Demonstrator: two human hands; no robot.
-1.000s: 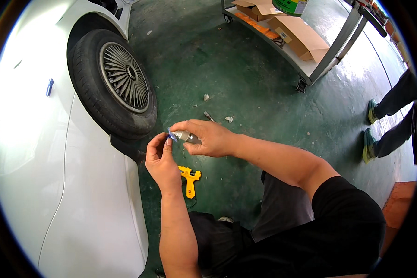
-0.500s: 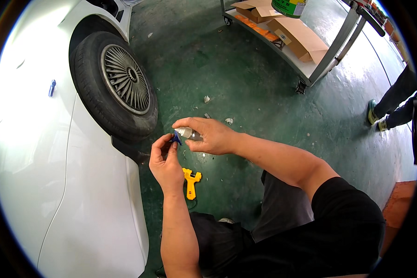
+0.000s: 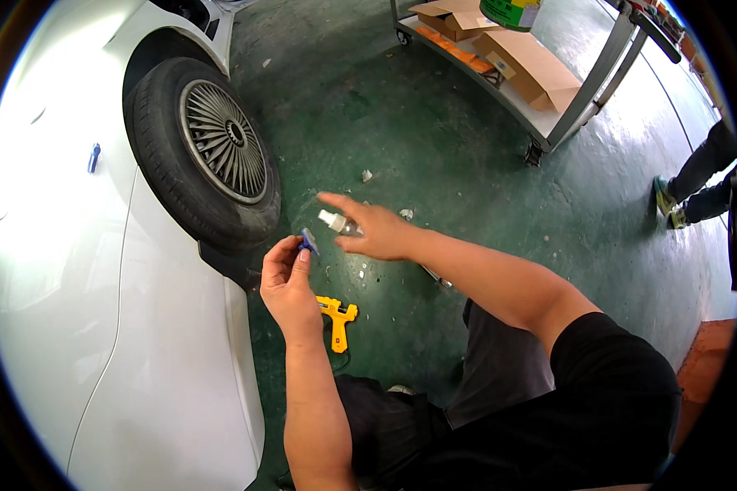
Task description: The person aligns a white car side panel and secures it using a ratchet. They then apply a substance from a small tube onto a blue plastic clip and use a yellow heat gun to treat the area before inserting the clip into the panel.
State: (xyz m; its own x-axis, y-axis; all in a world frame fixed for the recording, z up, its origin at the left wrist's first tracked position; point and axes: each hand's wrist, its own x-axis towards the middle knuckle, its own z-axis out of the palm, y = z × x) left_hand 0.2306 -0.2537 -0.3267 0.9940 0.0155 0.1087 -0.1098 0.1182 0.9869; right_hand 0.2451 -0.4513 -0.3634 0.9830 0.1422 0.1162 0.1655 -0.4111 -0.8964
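My left hand (image 3: 288, 274) pinches a small blue dent-pulling tab (image 3: 308, 240) between thumb and fingertips, its wide end facing up. To the right of the tab, my right hand (image 3: 379, 231) holds a small clear spray bottle (image 3: 348, 227) with a white nozzle (image 3: 331, 219). The index finger stretches out above the nozzle, lifted off it. Bottle and tab are apart. Below my hands, a yellow glue gun (image 3: 338, 321) lies on the floor. Another blue tab (image 3: 94, 158) stands on the white car panel (image 3: 65, 245) at the left.
A car wheel (image 3: 221, 139) stands just left of my hands. At the back, a grey trolley (image 3: 540, 123) carries cardboard boxes (image 3: 532, 69) and a green can (image 3: 512, 12). Another person's legs (image 3: 700, 184) are at the far right. Scraps (image 3: 367, 175) lie on the green floor (image 3: 327, 106).
The spray bottle has moved slightly up and right, away from the tab. My right index finger has come off the nozzle. My left hand still holds the tab, now tilted differently.
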